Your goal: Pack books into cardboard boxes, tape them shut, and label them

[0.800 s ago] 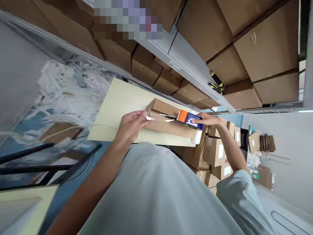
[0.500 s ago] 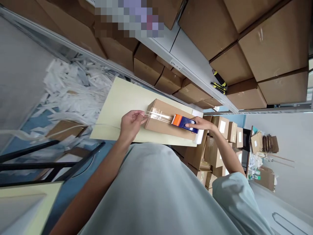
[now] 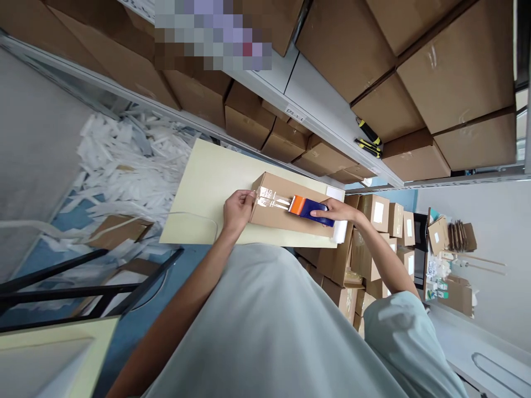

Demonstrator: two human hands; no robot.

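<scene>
A long cardboard box (image 3: 280, 182) lies on the pale yellow board in front of me. Clear packing tape (image 3: 271, 198) runs along its top, shiny and partly wrinkled. My left hand (image 3: 239, 210) is closed at the box's left end, its fingertips on the tape's end at the edge. In my right hand (image 3: 335, 210) is a blue tape dispenser (image 3: 311, 208) with an orange front, resting on or just above the box top. The tape stretches from the left fingertips to the orange front. Some right fingers are hidden behind the dispenser.
Shelves (image 3: 290, 105) with cardboard boxes stand beyond the yellow board (image 3: 207, 171). Yellow-black box cutters (image 3: 368, 146) lie on one shelf. White paper strips (image 3: 128, 166) cover the floor at left. More boxes (image 3: 375, 213) are stacked at right. A black metal frame (image 3: 103, 293) stands lower left.
My left hand has come right, from beyond the box to its left edge, bringing the tape end down against it. The dispenser stays at about the same place on the box.
</scene>
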